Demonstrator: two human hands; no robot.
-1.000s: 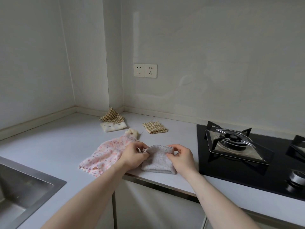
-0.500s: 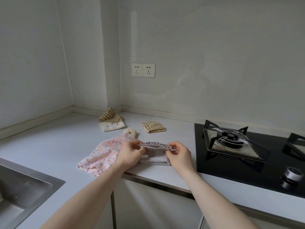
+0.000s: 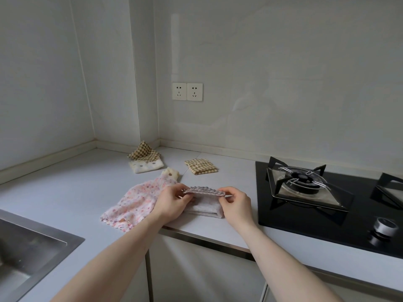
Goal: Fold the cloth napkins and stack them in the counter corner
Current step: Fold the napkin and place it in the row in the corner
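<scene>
At the counter's [image 3: 65, 192] near edge, both hands, left [image 3: 172, 202] and right [image 3: 236, 203], pinch the grey napkin's [image 3: 205, 203] top edge, mid-fold. Left of it the pink napkin [image 3: 139, 199] lies unfolded. Farther back, one checked napkin [image 3: 201, 166] sits folded alone; the corner stack [image 3: 145, 159] holds two, so most work remains.

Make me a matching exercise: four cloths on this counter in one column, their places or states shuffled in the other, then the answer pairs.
Things
1. grey napkin
2. pink spotted cloth
3. checked napkin
4. corner stack

Places or states
A. lies folded, alone, below the sockets
B. spread flat beside the left hand
C. top edge pinched up by both hands, the right hand at its right end
D. sits nearest the wall corner, checked cloth on a white dotted one

Pairs: 1-C, 2-B, 3-A, 4-D
</scene>
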